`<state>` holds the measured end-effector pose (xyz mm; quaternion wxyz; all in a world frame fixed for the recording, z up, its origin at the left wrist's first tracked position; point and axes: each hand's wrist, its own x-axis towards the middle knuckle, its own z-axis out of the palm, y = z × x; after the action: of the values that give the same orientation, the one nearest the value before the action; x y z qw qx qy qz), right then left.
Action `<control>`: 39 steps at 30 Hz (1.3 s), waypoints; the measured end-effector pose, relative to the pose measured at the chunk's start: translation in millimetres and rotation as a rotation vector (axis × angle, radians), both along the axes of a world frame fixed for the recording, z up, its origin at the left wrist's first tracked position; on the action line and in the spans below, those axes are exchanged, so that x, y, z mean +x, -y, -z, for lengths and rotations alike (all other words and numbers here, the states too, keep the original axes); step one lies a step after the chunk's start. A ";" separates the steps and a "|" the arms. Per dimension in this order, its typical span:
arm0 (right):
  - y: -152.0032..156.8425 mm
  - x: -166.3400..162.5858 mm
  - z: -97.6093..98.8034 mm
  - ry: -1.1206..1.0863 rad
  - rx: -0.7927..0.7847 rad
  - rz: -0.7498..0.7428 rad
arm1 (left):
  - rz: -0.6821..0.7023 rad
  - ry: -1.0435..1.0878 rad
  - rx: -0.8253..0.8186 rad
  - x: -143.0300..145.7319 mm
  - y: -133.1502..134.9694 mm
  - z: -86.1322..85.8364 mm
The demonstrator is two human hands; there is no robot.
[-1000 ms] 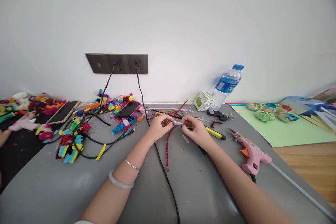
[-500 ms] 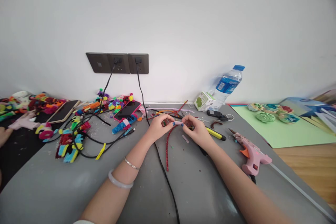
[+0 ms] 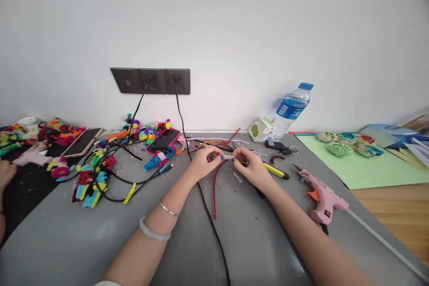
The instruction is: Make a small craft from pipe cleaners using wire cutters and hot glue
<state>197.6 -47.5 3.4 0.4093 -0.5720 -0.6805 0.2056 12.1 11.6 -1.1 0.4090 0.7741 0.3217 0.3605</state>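
Over the middle of the grey table, my left hand and my right hand face each other. Both pinch the ends of a short pale pink pipe cleaner piece between thumb and fingers. Below it a red pipe cleaner curves down across the table. Another short pale pink piece lies just under my right hand. Behind my right wrist shows a yellow utility knife, partly covered. More pipe cleaners, lilac and orange among them, lie behind my hands.
A pink glue gun rests at right, near keys, a box and a water bottle. Black cables cross the table. Phones and colourful pipe cleaner figures lie left. Another person's hand shows at far left.
My hands keep their pinch on the pale pink piece, almost unmoved. At the far left edge, the other person's hand and forearm show slightly more. The whole view has shifted very slightly.
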 end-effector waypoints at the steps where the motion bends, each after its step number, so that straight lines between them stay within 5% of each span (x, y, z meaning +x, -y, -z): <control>1: -0.1 0.0 0.1 -0.004 -0.001 -0.001 | -0.001 0.001 0.001 0.0 -0.3 0.8; 39: 0.8 -1.0 -1.9 0.011 0.007 0.002 | 0.006 -0.019 0.001 -0.2 -0.7 2.2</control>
<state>196.6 -48.3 5.3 0.4078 -0.5724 -0.6828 0.1996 11.9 12.3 -3.3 0.4066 0.7788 0.3229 0.3520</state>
